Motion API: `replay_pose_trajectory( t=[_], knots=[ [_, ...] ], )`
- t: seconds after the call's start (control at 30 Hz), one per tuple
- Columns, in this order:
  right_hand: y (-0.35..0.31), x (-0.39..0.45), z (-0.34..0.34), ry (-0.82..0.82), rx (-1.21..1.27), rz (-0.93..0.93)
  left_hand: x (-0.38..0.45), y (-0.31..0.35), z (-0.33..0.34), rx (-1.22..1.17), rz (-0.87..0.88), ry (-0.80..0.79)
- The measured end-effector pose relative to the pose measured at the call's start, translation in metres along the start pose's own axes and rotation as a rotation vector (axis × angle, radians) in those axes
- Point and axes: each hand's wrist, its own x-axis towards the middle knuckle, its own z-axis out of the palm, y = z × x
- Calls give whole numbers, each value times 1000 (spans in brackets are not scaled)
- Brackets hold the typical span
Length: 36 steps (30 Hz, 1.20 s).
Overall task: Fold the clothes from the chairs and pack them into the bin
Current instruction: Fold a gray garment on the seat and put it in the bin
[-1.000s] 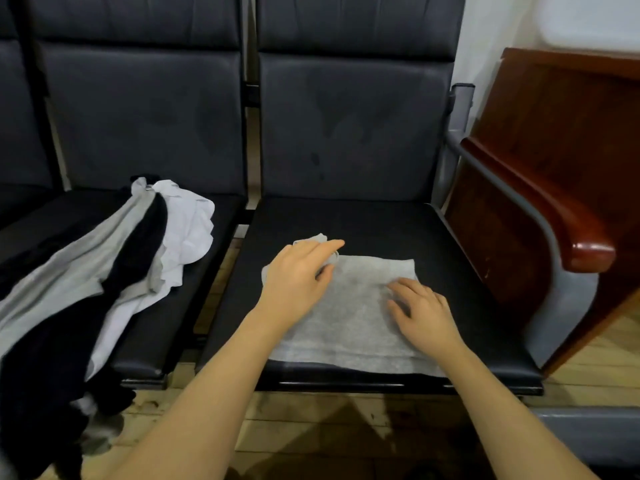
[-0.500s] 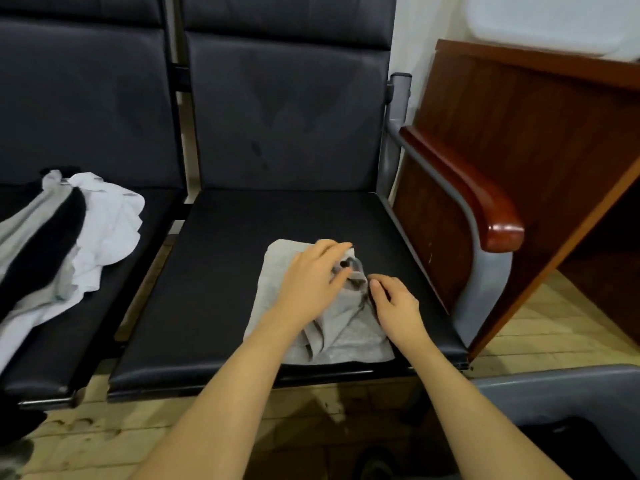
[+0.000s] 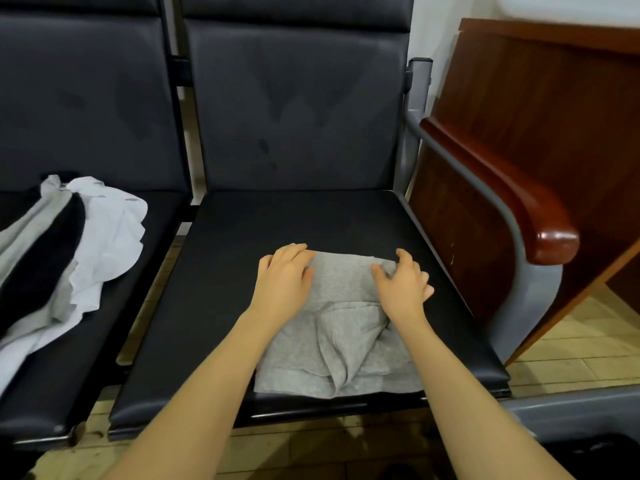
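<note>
A grey garment (image 3: 341, 344), folded into a narrow rectangle with a rumpled flap in its middle, lies on the front half of the right-hand black chair seat (image 3: 242, 258). My left hand (image 3: 284, 278) rests flat on its far left corner, fingers apart. My right hand (image 3: 401, 284) presses on its far right corner with curled, spread fingers. On the left chair lies a pile of white, grey and black clothes (image 3: 69, 251), draped over the seat's front. The grey bin's rim (image 3: 568, 407) shows at the lower right.
A wooden armrest (image 3: 512, 199) on a grey metal frame stands right of the seat. Behind it is a dark wooden desk panel (image 3: 540, 109). Wooden floorboards (image 3: 571, 334) run under the chairs.
The garment went from a wide flat sheet to a narrower folded stack. Both hands moved from its middle to its far corners. The camera swung right, then back left.
</note>
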Motion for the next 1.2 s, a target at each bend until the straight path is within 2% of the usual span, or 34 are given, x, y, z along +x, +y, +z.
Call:
replay_pose_trajectory(
  t=[0.17, 0.3, 0.37, 0.47, 0.57, 0.6, 0.67, 0.7, 0.77, 0.8, 0.87, 0.93, 0.97, 1.03, 1.1, 1.2],
  knots=[
    [4, 7, 9, -12, -62, 6, 25, -10, -2, 74, 26, -103],
    [-1, 3, 7, 85, 134, -260, 40, -11, -6, 73, 27, -231],
    [-4, 1, 4, 24, 196, -350, 44, -16, -9, -8, 34, -234],
    [-4, 3, 5, -128, 182, -335, 41, -22, -11, -272, -24, -152],
    [-1, 7, 8, -94, 141, -304, 32, -24, -14, -496, -77, -84],
    [-1, 8, 9, -79, 136, -298, 29, -26, -14, -442, -64, -50],
    [-2, 10, 11, -48, 105, -295, 27, -33, -11, -80, -22, -5],
    [-3, 11, 14, -33, 85, -300, 26, -37, -8, 132, -39, -16],
    [-5, 10, 19, -23, 47, -299, 22, -35, -4, 347, -143, -29],
    [-5, 10, 21, -7, 32, -297, 20, -32, -2, 351, -148, 27],
    [-6, 10, 22, 88, 11, -324, 14, -19, 0, 266, -8, 183],
    [-8, 6, 18, 145, 5, -468, 6, -7, 1, 198, 191, 174],
    [-8, 3, 16, 115, -24, -573, 0, -1, 2, 177, 222, 74],
    [-8, -4, 14, -35, -132, -707, -12, 2, 3, 161, 130, -128],
    [-6, -8, 14, -209, -289, -665, -17, -9, 10, 214, 8, -246],
    [-2, -5, 16, -434, -476, -492, -17, -16, 9, 213, -117, -348]
  ],
)
